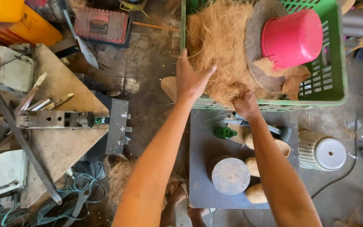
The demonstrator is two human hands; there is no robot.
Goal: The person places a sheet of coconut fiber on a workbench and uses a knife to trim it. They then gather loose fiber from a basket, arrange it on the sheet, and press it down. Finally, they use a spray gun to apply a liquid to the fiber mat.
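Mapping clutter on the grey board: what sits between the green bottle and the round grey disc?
Head view: bare grey board between the green bottle and the round grey disc. The right forearm and brown husk lumps lie just off to the side.

Both arms extend from the bottom of the frame toward the upper centre, bare from the forearm to the hand.

Left arm: enters at lower centre-left and runs diagonally up and to the right. The wrist is straight. The left hand (pixel 192 80) lies at upper centre, back toward the camera, fingers together and extended, thumb spread to the right.

Right arm: enters at lower right and runs up and to the left. The right hand (pixel 245 105) lies just below and right of the left hand, fingers curled downward and partly hidden.

The hands are near each other, not touching.
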